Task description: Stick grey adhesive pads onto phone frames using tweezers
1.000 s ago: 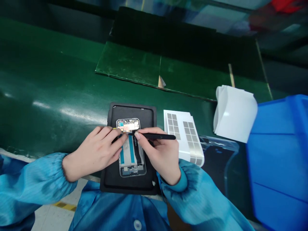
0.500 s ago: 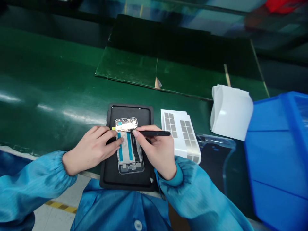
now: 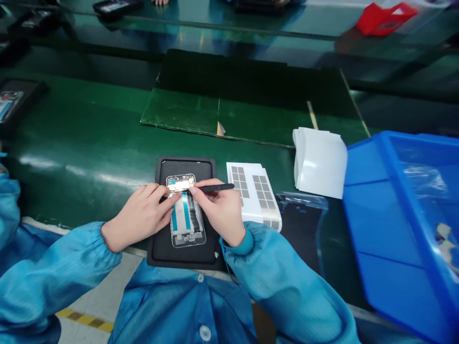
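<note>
An opened smartphone point(image 3: 198, 224) lies on a black padded tray point(image 3: 161, 255), its circuit board point(image 3: 181, 184) at the top and blue strips below. My left hand point(image 3: 143, 210) steadies the phone from the left, its fingers bent onto the board's lower edge. What sits under those fingertips is hidden. In my right hand point(image 3: 224, 210), pinched like a pen, are black tweezers point(image 3: 217, 188). Their tip reaches the lower edge of the board, close to my left fingertips.
Right of the tray lies a white sheet with grey square stickers point(image 3: 263, 191). Beyond it are curled white sheets point(image 3: 319, 162), a dark pad point(image 3: 301, 234) and a big blue bin point(image 3: 373, 215). Another tray point(image 3: 21, 102) is at far left, near a person's blue sleeve point(image 3: 9, 205).
The view has shifted, showing more of the bin and the left side. My left fingers have moved up the phone toward the board; my right hand still pinches the tweezers there.
</note>
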{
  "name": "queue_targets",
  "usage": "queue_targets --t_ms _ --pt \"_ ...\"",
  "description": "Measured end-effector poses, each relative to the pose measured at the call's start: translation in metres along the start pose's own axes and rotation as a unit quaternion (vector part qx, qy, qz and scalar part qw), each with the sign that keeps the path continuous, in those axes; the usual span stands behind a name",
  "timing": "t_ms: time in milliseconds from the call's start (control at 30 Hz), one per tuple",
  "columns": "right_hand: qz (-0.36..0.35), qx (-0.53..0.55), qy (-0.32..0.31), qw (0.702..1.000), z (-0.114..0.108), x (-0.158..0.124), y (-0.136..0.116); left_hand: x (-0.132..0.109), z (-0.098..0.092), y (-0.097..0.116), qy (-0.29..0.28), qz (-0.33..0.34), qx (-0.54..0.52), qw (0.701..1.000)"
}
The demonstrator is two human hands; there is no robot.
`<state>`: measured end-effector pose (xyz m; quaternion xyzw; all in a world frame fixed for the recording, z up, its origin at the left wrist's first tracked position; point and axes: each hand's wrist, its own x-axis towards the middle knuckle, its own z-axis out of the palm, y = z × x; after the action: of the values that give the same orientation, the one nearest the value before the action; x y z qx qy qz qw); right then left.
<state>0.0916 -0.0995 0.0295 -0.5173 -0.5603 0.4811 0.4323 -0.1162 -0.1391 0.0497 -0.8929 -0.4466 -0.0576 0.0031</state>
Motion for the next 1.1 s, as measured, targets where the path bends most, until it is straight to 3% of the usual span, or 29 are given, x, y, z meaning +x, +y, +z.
queue_targets --t_ms 100,200,367,500,567,633,733,833,967,1100 --pt "0.020 0.060 0.002 0.998 -0.005 0.001 -0.009 -0.005 0.006 0.005 0.062 -0.082 -0.040 0.994" --pt "0.022 0.094 0.015 0.995 -0.021 -0.010 -0.024 -0.007 0.011 0.006 0.079 -0.137 -0.041 0.987" --pt "0.001 0.059 0.060 0.996 -0.066 -0.061 -0.040 -0.012 0.010 -0.006 0.076 -0.109 -0.080 0.988" --pt "0.000 0.045 0.118 0.992 -0.110 -0.109 -0.025 -0.001 0.002 -0.014 0.087 -0.082 -0.011 0.993" --pt "0.001 0.040 0.174 0.984 -0.132 -0.129 -0.010 0.020 -0.002 -0.002 0.109 -0.060 0.034 0.992" --pt "0.005 0.026 0.238 0.971 -0.153 -0.144 0.007 0.052 -0.005 0.025 0.123 -0.008 0.026 0.992" --pt "0.013 -0.011 0.304 0.953 -0.179 -0.151 0.030 0.114 -0.002 0.078 0.078 0.081 -0.038 0.993" --pt "0.006 -0.026 0.317 0.948 -0.196 -0.142 0.041 0.175 0.013 0.118 0.021 0.098 -0.108 0.989" --pt "-0.023 -0.036 0.285 0.958 -0.208 -0.118 0.040 0.224 0.034 0.140 -0.038 0.062 -0.189 0.979" --pt "-0.061 -0.043 0.273 0.959 -0.213 -0.095 0.041 0.236 0.044 0.144 -0.069 0.081 -0.231 0.967"
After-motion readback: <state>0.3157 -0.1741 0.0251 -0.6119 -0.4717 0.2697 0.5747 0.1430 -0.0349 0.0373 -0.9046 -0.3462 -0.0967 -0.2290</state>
